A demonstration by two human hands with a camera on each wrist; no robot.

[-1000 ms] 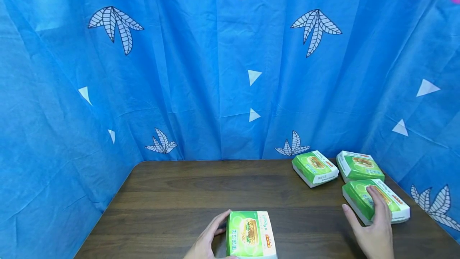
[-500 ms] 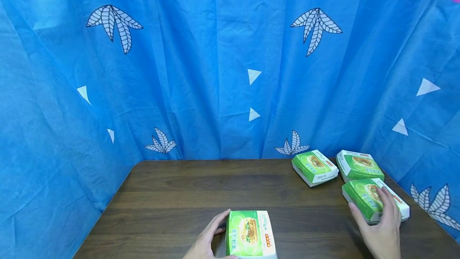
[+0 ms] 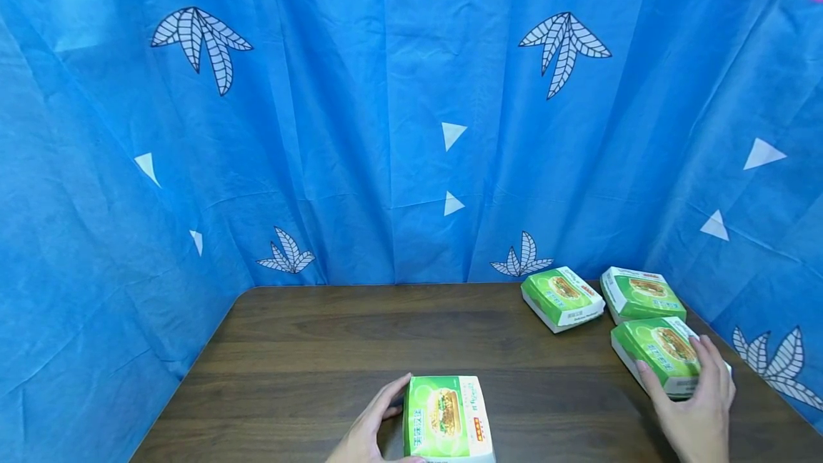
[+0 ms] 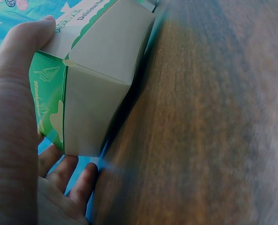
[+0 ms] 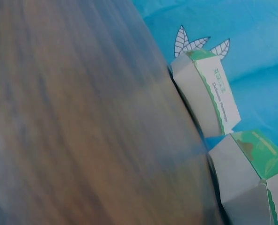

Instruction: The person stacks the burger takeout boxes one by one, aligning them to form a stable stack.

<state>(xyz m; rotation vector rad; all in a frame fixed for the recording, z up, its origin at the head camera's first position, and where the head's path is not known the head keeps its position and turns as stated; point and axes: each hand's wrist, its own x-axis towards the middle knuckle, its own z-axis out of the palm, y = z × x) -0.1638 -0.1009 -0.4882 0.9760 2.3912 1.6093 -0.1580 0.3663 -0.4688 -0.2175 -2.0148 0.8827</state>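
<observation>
- Desk (image 3: pixel 308 356): supports all items.
- Right-side box (image 3: pixel 662 345): near right edge, in front of two rear boxes (image 3: pixel 562 297); presumably grouped for working room.
- Front-centre box (image 3: pixel 445 413): at desk's front.
- Left hand (image 3: pixel 371 425): grasps front-centre box, likely for steadiness.
- Right hand (image 3: pixel 701 402): arched over right-side box; grip indeterminable.

The brown wood-grained table (image 3: pixel 308 356) carried a green-and-white burger box (image 3: pixel 669 349). Close behind that burger box lay a second box (image 3: pixel 646 297); behind and left of the burger box, a third box (image 3: pixel 561 299). Well left of the burger box, and nearer, sat a similar fourth box (image 3: pixel 444 413)
</observation>
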